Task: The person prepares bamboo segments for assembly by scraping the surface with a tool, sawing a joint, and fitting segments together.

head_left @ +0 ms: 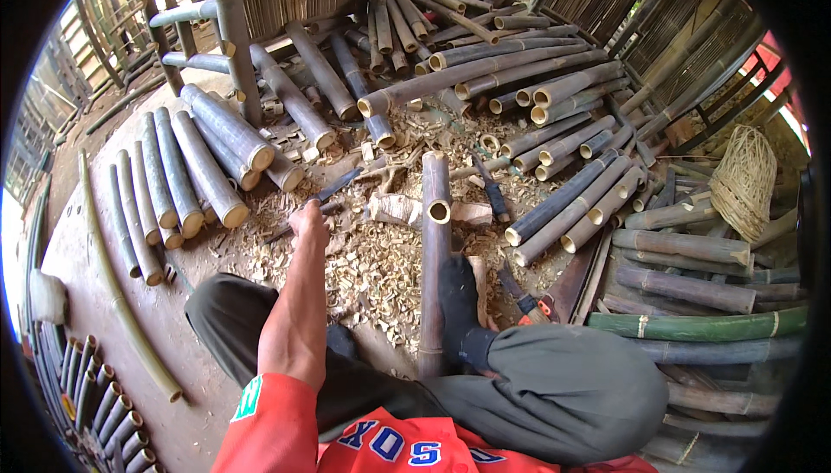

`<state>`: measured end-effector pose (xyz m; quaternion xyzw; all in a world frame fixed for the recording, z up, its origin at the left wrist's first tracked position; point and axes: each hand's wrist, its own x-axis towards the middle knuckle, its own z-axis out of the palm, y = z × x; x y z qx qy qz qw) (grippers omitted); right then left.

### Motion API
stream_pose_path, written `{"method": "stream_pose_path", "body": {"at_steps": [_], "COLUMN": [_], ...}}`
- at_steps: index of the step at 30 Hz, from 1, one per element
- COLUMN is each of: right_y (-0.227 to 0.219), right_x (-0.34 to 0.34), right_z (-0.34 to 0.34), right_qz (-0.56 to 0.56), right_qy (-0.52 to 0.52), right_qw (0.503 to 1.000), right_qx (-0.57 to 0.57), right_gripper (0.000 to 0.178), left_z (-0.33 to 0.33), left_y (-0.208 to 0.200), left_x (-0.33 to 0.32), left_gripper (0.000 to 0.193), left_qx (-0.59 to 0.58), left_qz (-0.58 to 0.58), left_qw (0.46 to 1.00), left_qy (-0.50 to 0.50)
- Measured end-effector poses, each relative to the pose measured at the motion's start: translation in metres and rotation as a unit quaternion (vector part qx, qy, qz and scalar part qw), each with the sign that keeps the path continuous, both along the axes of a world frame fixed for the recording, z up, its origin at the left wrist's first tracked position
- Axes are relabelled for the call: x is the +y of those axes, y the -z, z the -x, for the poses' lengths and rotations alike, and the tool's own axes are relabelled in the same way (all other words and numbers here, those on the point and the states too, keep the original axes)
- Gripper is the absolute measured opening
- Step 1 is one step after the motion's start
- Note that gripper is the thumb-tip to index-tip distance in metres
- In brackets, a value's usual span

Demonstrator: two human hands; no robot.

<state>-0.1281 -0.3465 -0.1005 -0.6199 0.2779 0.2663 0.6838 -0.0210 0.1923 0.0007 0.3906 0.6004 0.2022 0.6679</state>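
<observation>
My left hand [308, 218] reaches forward over the shavings, its fingers closed at the near end of a dark-bladed knife [338, 184]. Other slim dark tools lie close by, partly hidden by the hand. My right hand does not show. To the right of the left hand, a thick bamboo pole [430, 274] points away from me, with a hole [440, 212] cut in its upper side. Its far part lies across a pale wooden block [394, 208]. My foot in a dark sock [459, 300] rests against the pole's right side.
Pale shavings [372, 287] cover the floor ahead. Cut bamboo lengths [177, 174] lie at left; more bamboo poles [563, 200] are stacked right. A dark-bladed tool [492, 192] lies beyond the pole, an orange-handled tool [538, 312] by my knee. A bamboo frame [229, 49] stands far left.
</observation>
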Motion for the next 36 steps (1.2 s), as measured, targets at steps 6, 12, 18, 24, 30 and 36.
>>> {"method": "stream_pose_path", "body": {"at_steps": [6,12,18,24,30,36], "right_y": [-0.074,-0.134,-0.12,-0.077,-0.123,-0.287], "right_x": [-0.059,-0.064,0.055,0.13,0.136,0.125], "right_z": [0.004,-0.055,-0.174,-0.232,-0.271,-0.295], "right_qz": [0.373,0.455,0.374,0.528,0.436,-0.236], "right_qy": [-0.336,-0.372,-0.345,-0.41,-0.584,-0.113], "right_qw": [0.862,0.79,0.802,0.727,0.66,0.926], "right_qx": [-0.072,-0.173,-0.314,-0.157,-0.182,-0.272], "right_gripper": [0.034,0.035,0.031,0.039,0.021,0.027], "left_z": [0.005,0.007,0.031,0.05,0.064,0.022], "left_y": [-0.03,-0.034,0.012,0.013,0.02,-0.001], "left_x": [-0.021,-0.024,-0.015,-0.057,-0.079,-0.12], "left_gripper": [0.013,0.014,0.02,0.024,0.022,0.03], "left_qx": [-0.041,0.002,0.062,0.157,0.068,0.045], "left_qz": [-0.016,-0.093,-0.156,-0.31,-0.337,-0.357], "left_qw": [0.996,0.987,0.953,0.841,0.792,0.749], "left_qy": [0.074,0.134,0.253,0.415,0.504,0.557]}}
